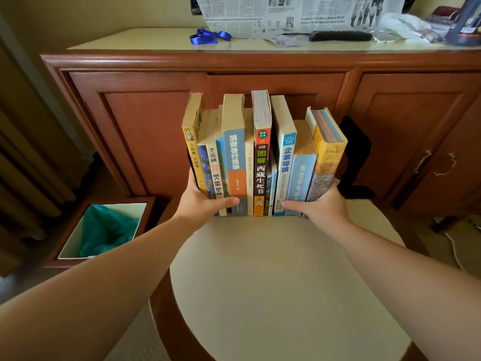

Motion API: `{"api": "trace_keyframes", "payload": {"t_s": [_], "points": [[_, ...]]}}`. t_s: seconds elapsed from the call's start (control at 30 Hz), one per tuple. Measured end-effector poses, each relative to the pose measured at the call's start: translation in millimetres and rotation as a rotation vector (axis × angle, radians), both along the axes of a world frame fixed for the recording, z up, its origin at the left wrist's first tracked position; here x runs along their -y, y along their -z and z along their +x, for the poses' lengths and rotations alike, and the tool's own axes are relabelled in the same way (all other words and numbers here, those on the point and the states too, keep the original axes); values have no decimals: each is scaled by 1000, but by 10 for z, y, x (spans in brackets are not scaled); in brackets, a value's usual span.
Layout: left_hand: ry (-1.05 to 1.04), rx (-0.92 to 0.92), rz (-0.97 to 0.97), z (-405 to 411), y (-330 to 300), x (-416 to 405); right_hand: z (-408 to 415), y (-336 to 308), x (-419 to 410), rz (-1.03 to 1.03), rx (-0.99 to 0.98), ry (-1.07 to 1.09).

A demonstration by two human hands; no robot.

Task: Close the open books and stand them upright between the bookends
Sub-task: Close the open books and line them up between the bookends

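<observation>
Left hand (201,201) and right hand (322,204), mid-frame, each press flat against an end of the upright row of books (260,157); black bookend (356,155) stands right of it

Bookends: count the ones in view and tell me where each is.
1: a black bookend stands right of the row, just beyond the leaning rightmost book. Another may be hidden at the left end, behind the left hand.

Wooden cabinet (156,121) behind round table (281,282), lined bin (104,230) beside.
</observation>
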State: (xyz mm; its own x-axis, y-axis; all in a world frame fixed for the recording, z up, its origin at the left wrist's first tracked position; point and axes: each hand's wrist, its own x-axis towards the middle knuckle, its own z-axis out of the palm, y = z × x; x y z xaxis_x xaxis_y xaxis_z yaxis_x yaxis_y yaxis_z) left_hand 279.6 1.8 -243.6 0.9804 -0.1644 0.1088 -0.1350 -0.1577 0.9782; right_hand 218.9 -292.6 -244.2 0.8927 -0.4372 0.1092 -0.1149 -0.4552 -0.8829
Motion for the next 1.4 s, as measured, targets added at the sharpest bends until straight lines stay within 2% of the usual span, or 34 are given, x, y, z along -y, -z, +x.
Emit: {"api": "trace_keyframes", "payload": {"t_s": [0.23, 0.57, 1.4], "points": [[36, 17, -44, 93, 143, 13, 59, 41, -20, -24, 16, -3], [37, -1, -36, 109, 139, -1, 76, 129, -21, 76, 37, -32], [-14, 27, 124, 54, 61, 19, 55, 157, -94, 86, 70, 27]]}}
